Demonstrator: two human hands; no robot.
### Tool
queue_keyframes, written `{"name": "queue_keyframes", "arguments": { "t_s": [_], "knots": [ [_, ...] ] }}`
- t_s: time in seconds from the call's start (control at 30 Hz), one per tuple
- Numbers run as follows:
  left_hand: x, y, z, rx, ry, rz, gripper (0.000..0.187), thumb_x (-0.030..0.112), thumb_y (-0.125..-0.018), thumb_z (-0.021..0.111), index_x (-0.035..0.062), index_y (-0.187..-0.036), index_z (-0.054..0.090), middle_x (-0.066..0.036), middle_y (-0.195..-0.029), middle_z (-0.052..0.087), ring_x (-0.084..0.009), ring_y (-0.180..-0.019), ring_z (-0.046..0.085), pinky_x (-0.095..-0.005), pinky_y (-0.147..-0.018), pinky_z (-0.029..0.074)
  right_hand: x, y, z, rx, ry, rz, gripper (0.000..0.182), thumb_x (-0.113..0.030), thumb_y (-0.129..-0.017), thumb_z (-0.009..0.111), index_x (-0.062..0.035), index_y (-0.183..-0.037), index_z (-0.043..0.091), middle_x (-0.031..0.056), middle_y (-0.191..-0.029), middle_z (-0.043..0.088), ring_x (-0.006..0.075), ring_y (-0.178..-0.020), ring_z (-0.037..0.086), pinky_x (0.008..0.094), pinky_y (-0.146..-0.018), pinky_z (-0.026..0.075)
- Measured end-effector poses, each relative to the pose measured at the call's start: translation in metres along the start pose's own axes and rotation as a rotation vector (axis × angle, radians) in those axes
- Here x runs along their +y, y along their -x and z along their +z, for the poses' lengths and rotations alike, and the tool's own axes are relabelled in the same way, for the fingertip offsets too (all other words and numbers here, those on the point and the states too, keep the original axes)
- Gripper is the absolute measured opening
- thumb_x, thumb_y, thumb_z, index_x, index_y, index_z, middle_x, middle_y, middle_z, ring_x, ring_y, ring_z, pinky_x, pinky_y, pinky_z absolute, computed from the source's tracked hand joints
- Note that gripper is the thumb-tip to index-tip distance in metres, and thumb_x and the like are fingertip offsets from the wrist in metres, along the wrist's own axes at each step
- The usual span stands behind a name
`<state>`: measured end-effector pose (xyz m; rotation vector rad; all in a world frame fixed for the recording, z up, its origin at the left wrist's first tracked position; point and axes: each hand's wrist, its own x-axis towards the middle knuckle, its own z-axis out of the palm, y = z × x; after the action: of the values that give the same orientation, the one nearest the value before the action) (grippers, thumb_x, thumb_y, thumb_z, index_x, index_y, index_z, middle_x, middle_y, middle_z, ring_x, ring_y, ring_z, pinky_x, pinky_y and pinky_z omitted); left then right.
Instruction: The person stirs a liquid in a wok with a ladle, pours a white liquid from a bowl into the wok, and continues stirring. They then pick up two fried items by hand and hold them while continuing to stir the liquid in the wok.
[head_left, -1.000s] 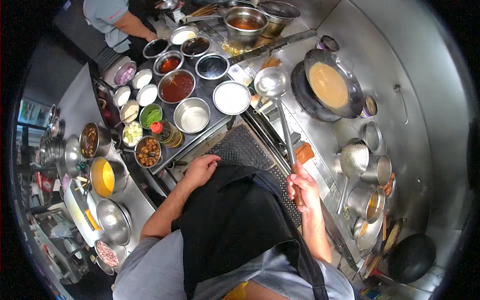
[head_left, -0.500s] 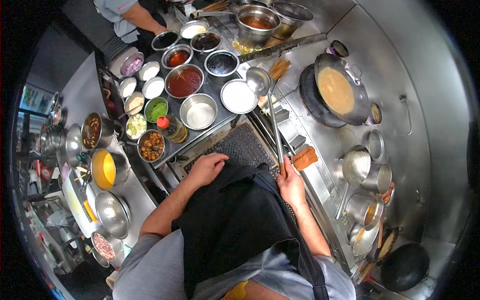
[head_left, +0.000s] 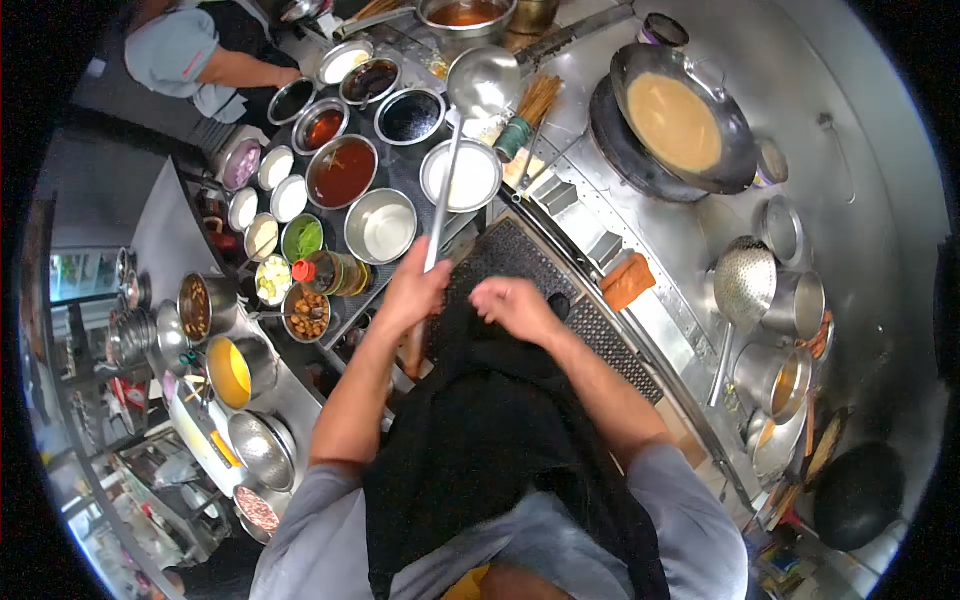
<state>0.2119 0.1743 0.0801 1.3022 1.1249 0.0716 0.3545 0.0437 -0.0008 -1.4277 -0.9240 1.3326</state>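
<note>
A long-handled ladle (head_left: 484, 82) is in my left hand (head_left: 415, 290), whose fingers wrap around the metal shaft above the wooden grip end. Its bowl is raised toward the back, above the dark sauce pot (head_left: 410, 117) and the pan of white powder or liquid (head_left: 470, 176). My right hand (head_left: 518, 310) is in front of my apron, to the right of the ladle's shaft and apart from it. Its fingers are loosely bent, slightly blurred, with nothing seen in them. At the right, a wok (head_left: 735, 170) holds a pale brown liquid (head_left: 673, 125) on the burner.
Several seasoning bowls and an oil bottle (head_left: 345, 275) stand at the left. A perforated skimmer (head_left: 744, 280), metal pots (head_left: 797, 303) and a folded brown cloth (head_left: 628, 282) lie on the right. Bamboo brush (head_left: 535, 105) sits near the wok. Another person's arm (head_left: 240, 70) reaches in at the upper left.
The ladle has passed from my right hand to my left and moved leftward. My right hand has come inward, off the handle. The view has shifted, and the other person's arm shows more.
</note>
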Motion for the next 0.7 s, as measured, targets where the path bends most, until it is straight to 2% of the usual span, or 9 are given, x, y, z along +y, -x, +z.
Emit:
{"name": "queue_keyframes", "arguments": {
  "t_s": [0.03,0.07,0.13,0.17,0.23,0.3,0.33,0.47,0.7],
  "knots": [
    [-0.049,-0.017,-0.020,0.165,-0.443,0.354,0.049,0.013,-0.091,0.054,0.0101,-0.137,0.037,-0.016,-0.091,0.064,-0.0308,-0.076,0.063,-0.0383,-0.073,0.051,0.038,-0.022,-0.013,0.081,-0.060,0.085,0.014,-0.009,-0.092,0.051,-0.0021,-0.089,0.064,0.0030,-0.073,0.065,0.0099,-0.062,0.059,0.0268,-0.055,0.050],
    [-0.057,-0.007,-0.030,0.267,-0.589,0.576,0.056,0.013,-0.089,0.055,0.0104,-0.140,0.032,-0.025,-0.105,0.062,-0.0432,-0.094,0.061,-0.0417,-0.085,0.048,0.052,-0.043,-0.024,0.193,-0.009,0.083,0.013,-0.010,-0.090,0.053,-0.0022,-0.089,0.064,0.0028,-0.071,0.065,0.0099,-0.058,0.059,0.0270,-0.054,0.049],
    [-0.059,0.013,-0.030,0.275,-0.615,0.512,0.058,0.013,-0.089,0.056,0.0118,-0.142,0.031,-0.027,-0.102,0.062,-0.0451,-0.094,0.060,-0.0436,-0.083,0.048,0.074,-0.088,-0.032,0.361,-0.021,0.184,0.020,-0.021,-0.090,0.057,-0.0024,-0.089,0.064,0.0035,-0.065,0.063,0.0102,-0.052,0.058,0.0269,-0.052,0.048],
    [-0.059,0.021,-0.030,0.286,-0.633,0.450,0.060,0.014,-0.089,0.057,0.0132,-0.143,0.030,-0.028,-0.099,0.062,-0.0470,-0.093,0.059,-0.0454,-0.081,0.048,0.071,-0.104,-0.034,0.370,0.028,0.195,0.019,-0.026,-0.091,0.059,-0.0068,-0.089,0.061,0.0002,-0.068,0.061,0.0070,-0.053,0.055,0.0222,-0.044,0.042],
    [-0.064,0.021,-0.026,0.293,-0.712,0.294,0.064,0.013,-0.088,0.057,0.0154,-0.145,0.027,-0.028,-0.088,0.063,-0.0468,-0.084,0.061,-0.0495,-0.074,0.048,0.089,-0.146,-0.028,0.394,-0.077,0.301,0.020,-0.027,-0.092,0.057,-0.0073,-0.094,0.059,0.0016,-0.072,0.062,0.0090,-0.054,0.056,0.0234,-0.043,0.042],
    [-0.074,0.015,-0.019,0.315,-0.838,0.225,0.067,0.012,-0.087,0.056,0.0172,-0.146,0.024,-0.026,-0.075,0.063,-0.0454,-0.071,0.061,-0.0528,-0.065,0.047,0.082,-0.167,-0.021,0.502,-0.398,0.510,0.020,-0.026,-0.094,0.054,-0.0075,-0.102,0.054,0.0034,-0.078,0.063,0.0111,-0.056,0.059,0.0243,-0.043,0.043],
    [-0.079,0.011,-0.016,0.333,-0.921,0.242,0.071,0.011,-0.087,0.055,0.0179,-0.147,0.019,-0.025,-0.070,0.062,-0.0446,-0.066,0.061,-0.0538,-0.061,0.047,0.079,-0.175,-0.019,0.485,-0.470,0.508,0.023,-0.024,-0.095,0.051,-0.0064,-0.109,0.048,0.0056,-0.082,0.063,0.0134,-0.058,0.061,0.0258,-0.043,0.045],
    [-0.099,0.014,-0.002,0.329,-0.920,0.212,0.074,0.012,-0.086,0.054,0.0183,-0.148,0.014,-0.025,-0.071,0.062,-0.0436,-0.067,0.061,-0.0539,-0.061,0.047,0.102,-0.208,-0.010,0.565,-0.587,0.353,0.020,-0.020,-0.095,0.049,-0.0041,-0.107,0.046,0.0105,-0.081,0.063,0.0167,-0.059,0.063,0.0276,-0.045,0.051],
    [-0.083,0.027,-0.005,0.305,-0.966,0.159,0.077,0.009,-0.083,0.055,0.0215,-0.149,0.016,-0.026,-0.074,0.062,-0.0442,-0.069,0.061,-0.0545,-0.064,0.047,0.087,-0.202,-0.008,0.566,-0.614,0.344,0.019,-0.014,-0.094,0.047,-0.0028,-0.110,0.046,0.0123,-0.080,0.063,0.0197,-0.059,0.065,0.0296,-0.044,0.053]
  ]
}}
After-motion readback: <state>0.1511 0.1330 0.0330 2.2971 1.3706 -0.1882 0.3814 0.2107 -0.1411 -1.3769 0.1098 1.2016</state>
